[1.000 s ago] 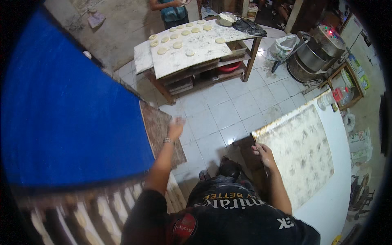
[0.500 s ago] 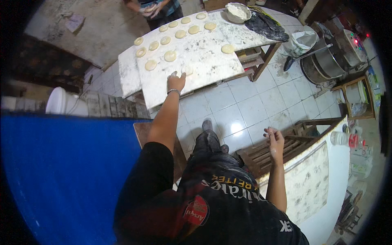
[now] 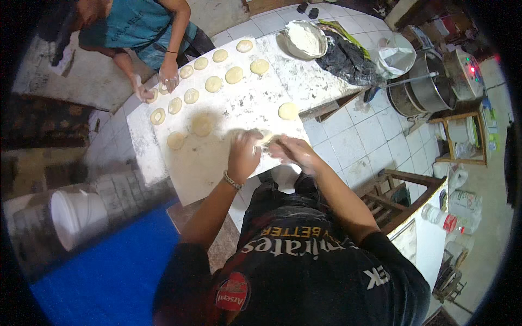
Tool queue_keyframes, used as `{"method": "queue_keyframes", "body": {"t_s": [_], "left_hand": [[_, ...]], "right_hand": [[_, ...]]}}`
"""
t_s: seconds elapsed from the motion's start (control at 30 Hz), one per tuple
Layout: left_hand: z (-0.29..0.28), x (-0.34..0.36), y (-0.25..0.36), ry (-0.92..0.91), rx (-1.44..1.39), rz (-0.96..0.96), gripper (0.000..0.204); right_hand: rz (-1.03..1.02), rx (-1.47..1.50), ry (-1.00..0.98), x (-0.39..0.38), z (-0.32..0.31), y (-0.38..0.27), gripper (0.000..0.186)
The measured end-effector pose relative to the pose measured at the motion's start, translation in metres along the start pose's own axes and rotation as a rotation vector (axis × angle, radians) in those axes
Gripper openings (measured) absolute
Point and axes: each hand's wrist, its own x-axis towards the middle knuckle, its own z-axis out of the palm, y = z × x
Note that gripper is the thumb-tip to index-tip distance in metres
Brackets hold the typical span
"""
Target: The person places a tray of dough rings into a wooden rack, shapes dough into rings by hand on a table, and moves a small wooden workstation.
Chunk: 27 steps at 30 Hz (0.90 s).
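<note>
At the near edge of the floury table my left hand [image 3: 244,155] and my right hand [image 3: 296,152] face each other, with a pale piece of dough [image 3: 265,139] between their fingers. Motion blurs both hands, and their fingers partly cover the dough. Right of them lies a flat round of dough [image 3: 289,111]. Two more rounds, one of them a dough disc [image 3: 175,140], lie to the left. Rows of dough pieces stretch along the far side, including a dough ring [image 3: 157,116] with a hole.
Across the table [image 3: 217,157] a co-worker's hands [image 3: 169,76] touch dough at the far left corner. A metal bowl of flour [image 3: 305,39] and a dark cloth [image 3: 345,60] sit at the far right. Beyond stands a mixer [image 3: 435,81]. A white bucket [image 3: 79,217] is at left.
My right hand has swung from my right side to the table, meeting my left hand at the dough. The co-worker has leaned in, hands now on dough at the far corner.
</note>
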Motion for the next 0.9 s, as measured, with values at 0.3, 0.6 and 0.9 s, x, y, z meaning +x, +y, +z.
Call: {"method": "queue_keyframes", "body": {"t_s": [0.3, 0.6, 0.9], "left_hand": [[0.036, 0.051, 0.059, 0.328, -1.032, -0.854, 0.045], [0.036, 0.087, 0.116, 0.221, -1.101, -1.037, 0.03], [0.056, 0.07, 0.106, 0.351, -0.21, -0.591, 0.033]], "right_hand": [[-0.189, -0.131, -0.405, 0.051, -0.03, -0.1, 0.044], [-0.172, -0.267, -0.543, 0.048, -0.08, -0.126, 0.05], [-0.287, -0.415, -0.581, 0.039, -0.066, -0.106, 0.044]]}}
